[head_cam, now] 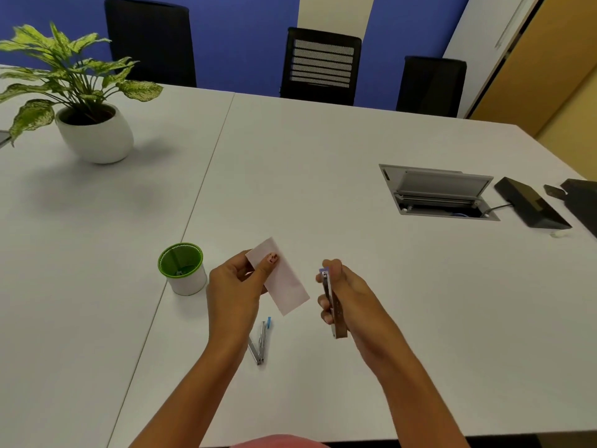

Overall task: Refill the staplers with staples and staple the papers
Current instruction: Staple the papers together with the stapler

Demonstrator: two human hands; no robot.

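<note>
The left hand (234, 286) holds a small pink paper (284, 286) up over the white table (307, 156); the thumb lies on top of the paper and the other fingers are under it, so it is pinched at its far end; the thumb nail has dark painted marks on it. The right hand (349, 292) is at 3 o'clock from the paper, close but not touching it; its fingers are curled tight round a stapler (334, 308), which stands on its edge with a purple tip at the far end. The side of this stapler is too blurry to read.

A second stapler (260, 344) lies on the table at 6 o'clock from the paper; it is swung open like a letter V and has a blue tip. A white cup with a green rim (184, 270) stands at 9 o'clock from the left hand, just beside it.

A leafy plant (71, 76) in a round white pot (97, 137) sits at 10 o'clock on the table; a grey cable hatch (436, 192) with its lid up is at 3 o'clock, and a black box (529, 202) lies just past it; three black chairs (319, 66) stand at 12 o'clock by a blue wall.
</note>
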